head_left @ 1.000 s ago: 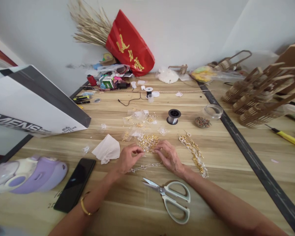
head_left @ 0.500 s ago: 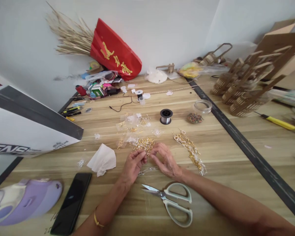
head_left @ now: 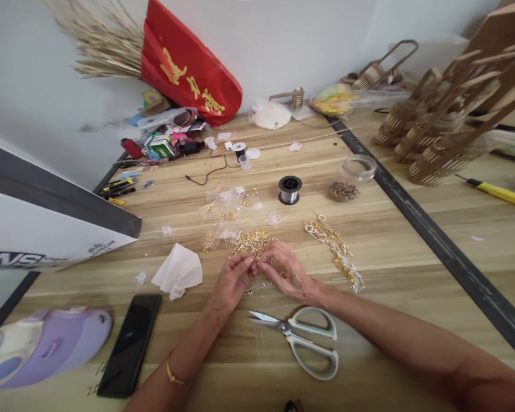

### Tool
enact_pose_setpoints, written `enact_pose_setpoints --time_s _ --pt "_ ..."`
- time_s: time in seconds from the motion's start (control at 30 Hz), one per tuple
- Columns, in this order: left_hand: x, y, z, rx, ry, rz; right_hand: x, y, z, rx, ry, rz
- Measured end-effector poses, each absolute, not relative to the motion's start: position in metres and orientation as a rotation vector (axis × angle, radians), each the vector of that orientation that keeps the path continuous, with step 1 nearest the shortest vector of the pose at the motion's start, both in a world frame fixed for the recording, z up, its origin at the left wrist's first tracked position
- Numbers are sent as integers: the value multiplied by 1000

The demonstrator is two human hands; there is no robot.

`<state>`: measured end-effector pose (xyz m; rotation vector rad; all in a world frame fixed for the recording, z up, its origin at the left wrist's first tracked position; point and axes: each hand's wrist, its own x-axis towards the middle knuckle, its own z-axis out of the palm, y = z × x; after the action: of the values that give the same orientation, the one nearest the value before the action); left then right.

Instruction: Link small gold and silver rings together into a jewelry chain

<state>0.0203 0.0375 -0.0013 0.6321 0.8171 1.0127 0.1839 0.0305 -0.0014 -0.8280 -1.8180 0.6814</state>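
Note:
My left hand (head_left: 235,278) is closed in a pinch at the near edge of a pile of gold and silver beads (head_left: 252,242). Whatever sits between its fingertips is too small to make out. Close beside it, my right hand (head_left: 290,272) curves its thumb and forefinger toward the same spot, its fingertips pinched on something I cannot make out. Under the hands a thin silver chain (head_left: 260,288) lies on the wood. Scissors (head_left: 289,332) with pale handles rest nearer to me, blades pointing left. Gold and silver chains (head_left: 335,252) lie in a bunch to the right.
A spool of wire (head_left: 289,190) and a clear jar of dark beads (head_left: 345,189) stand beyond the hands. On the left are a white tissue (head_left: 179,272), a black phone (head_left: 129,346), a purple device (head_left: 60,346) and a large box (head_left: 55,229). Small baskets (head_left: 433,151) stand far right.
The camera view has tilted down a little, so the background sits higher. Both hands stay together by the bead pile with nearly the same pinch.

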Motion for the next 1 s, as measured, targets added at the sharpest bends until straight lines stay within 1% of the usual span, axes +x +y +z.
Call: enact_pose_setpoints --time_s 0.53,1.0 --pt "24 33 -4 602 830 1018 184 31 -4 -792 -1868 543" --pt "24 33 -2 590 840 1026 183 30 -2 -794 -1885 540"
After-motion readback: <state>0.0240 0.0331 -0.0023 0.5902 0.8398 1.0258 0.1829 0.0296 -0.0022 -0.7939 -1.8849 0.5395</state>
